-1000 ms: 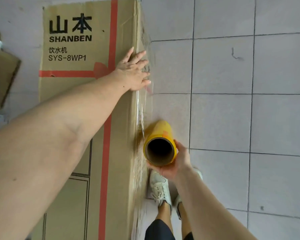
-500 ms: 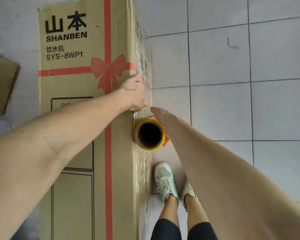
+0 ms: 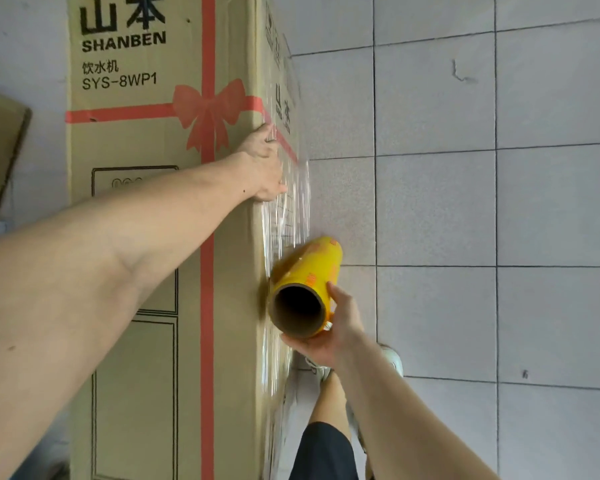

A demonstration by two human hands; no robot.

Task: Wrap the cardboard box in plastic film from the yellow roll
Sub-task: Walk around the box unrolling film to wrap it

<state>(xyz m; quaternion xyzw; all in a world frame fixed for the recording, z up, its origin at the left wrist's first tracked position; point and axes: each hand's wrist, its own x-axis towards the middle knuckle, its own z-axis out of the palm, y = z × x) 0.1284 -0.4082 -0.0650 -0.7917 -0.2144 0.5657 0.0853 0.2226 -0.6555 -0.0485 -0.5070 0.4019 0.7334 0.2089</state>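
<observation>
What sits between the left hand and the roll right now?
In the head view, a stretch of clear film spans from the left hand, pressed at the box corner, down to the yellow roll held by the right hand. Nothing else.

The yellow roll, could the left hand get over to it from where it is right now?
Probably yes: the left hand presses film on the box edge just above the yellow roll, with only film between them.

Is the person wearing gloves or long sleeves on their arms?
No. Both forearms are bare as far as the head view shows, with no sleeves. The left hand and right hand have no gloves, rings or watch that I can see. There are a few small dark moles on the left forearm.
</observation>
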